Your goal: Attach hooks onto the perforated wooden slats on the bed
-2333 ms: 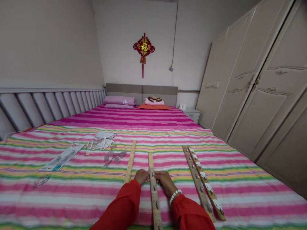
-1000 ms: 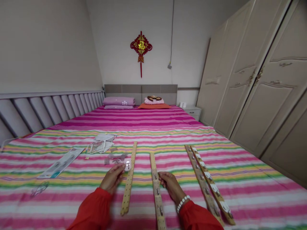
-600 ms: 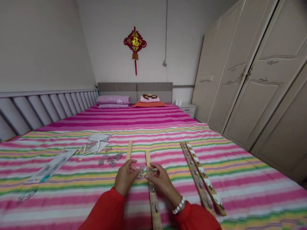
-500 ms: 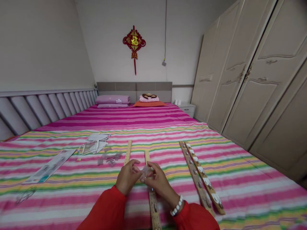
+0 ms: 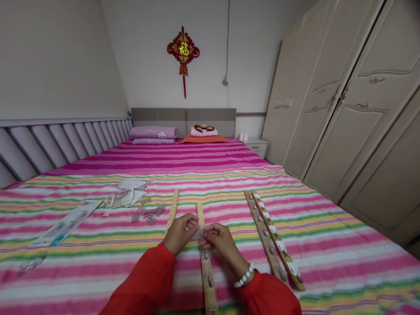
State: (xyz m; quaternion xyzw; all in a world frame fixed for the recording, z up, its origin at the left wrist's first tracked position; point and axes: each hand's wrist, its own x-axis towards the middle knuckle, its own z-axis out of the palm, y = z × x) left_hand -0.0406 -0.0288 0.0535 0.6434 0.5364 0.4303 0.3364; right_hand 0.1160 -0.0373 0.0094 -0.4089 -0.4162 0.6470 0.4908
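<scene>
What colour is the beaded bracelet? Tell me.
The beaded bracelet is white; it shows in the head view, the only view.

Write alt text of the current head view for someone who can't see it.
A person's left hand and right hand, in red sleeves, hold a small clear piece between them over a wooden strip on a striped bedspread. Two strips with metal fittings lie to the right; another strip, loose clear bits and flat packaging lie to the left.

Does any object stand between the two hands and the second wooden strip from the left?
A small clear piece, between the left hand and right hand, shows over the wooden strip; nothing else visible is in the way. Whether it touches, I cannot tell.
</scene>
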